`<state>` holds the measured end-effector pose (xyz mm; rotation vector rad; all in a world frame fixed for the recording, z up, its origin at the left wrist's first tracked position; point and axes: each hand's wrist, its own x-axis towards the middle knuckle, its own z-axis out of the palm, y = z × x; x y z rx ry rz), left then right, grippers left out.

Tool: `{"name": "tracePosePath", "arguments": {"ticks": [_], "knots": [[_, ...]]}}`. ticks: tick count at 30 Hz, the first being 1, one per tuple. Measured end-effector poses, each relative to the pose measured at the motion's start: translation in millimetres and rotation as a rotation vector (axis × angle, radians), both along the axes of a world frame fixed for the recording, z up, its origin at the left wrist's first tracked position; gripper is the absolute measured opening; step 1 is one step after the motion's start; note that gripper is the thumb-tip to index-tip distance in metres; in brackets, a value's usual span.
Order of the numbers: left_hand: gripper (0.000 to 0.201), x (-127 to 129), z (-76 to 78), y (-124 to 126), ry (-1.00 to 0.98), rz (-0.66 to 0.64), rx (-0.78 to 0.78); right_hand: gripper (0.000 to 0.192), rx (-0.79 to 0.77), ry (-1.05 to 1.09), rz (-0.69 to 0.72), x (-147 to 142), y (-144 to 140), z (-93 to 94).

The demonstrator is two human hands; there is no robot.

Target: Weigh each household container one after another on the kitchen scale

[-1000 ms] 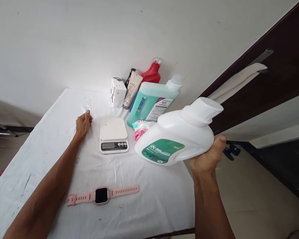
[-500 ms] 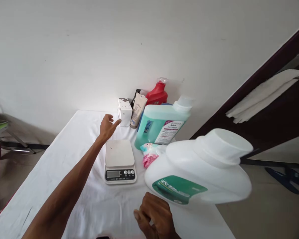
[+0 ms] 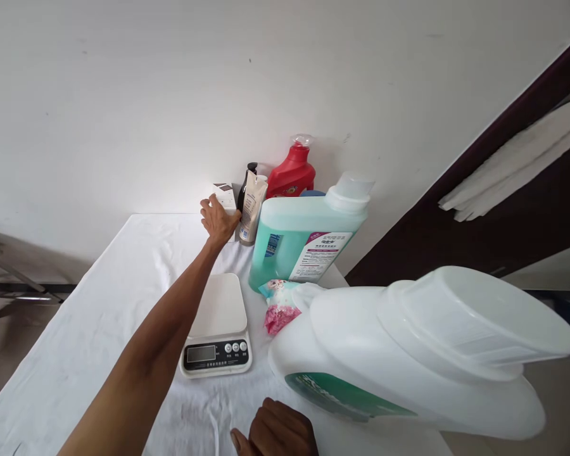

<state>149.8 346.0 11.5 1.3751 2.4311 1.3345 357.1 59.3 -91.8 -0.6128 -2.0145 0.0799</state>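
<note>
At the back of the table, my left hand [image 3: 218,220] is around a small white box [image 3: 225,196], fingers on its left side and thumb on its right; the hand hides most of its front. Just right of the box lean a beige squeeze tube [image 3: 253,206] and a black pump bottle [image 3: 242,190]. My right hand [image 3: 280,430] is a loose fist at the bottom edge, with nothing visible in it. Under my left forearm sits a white kitchen scale [image 3: 221,307] with nothing on its plate and a blank display.
A large white detergent jug [image 3: 361,316] fills the near right. Behind it stand a green liquid jug [image 3: 285,231], a pink-and-blue packet [image 3: 280,313] and a red bottle [image 3: 292,174]. The white tablecloth [image 3: 99,304] reaches the wall. A white cloth [image 3: 517,161] hangs at right.
My left hand has moved forward from beside the box to around it. My right hand has dropped lower in view. The camera has shifted, so the near jug looks bigger.
</note>
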Motion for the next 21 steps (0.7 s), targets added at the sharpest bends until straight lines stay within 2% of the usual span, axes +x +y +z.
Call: {"name": "tracePosePath", "arguments": {"ticks": [3, 6, 10, 13, 16, 19, 21], "knots": [[0.076, -24, 1.0, -9, -0.098, 0.022, 0.002, 0.035, -0.03, -0.034, 0.04, 0, -1, 0.0], [0.072, -48, 2.5, -20, -0.225, 0.048, 0.036, 0.036, -0.085, -0.045, 0.095, 0, -2, 4.0], [0.07, -76, 7.7, -52, -0.279, 0.027, 0.111, 0.039, -0.194, -0.036, 0.106, 3, 0, 13.2], [0.071, -96, 18.0, -96, -0.279, -0.087, 0.195, 0.04, -0.205, -0.034, 0.109, 4, 2, 15.9], [0.073, -109, 34.2, -151, -0.256, -0.298, 0.23, 0.041, -0.21, -0.03, 0.122, 3, 4, 13.7], [0.071, -107, 47.7, -204, -0.267, -0.43, 0.191, 0.042, -0.233, -0.043, 0.132, 2, 4, 11.0], [0.071, -99, 51.4, -231, -0.285, -0.48, 0.151, 0.043, -0.246, -0.066, 0.138, 1, 4, 10.3]]}}
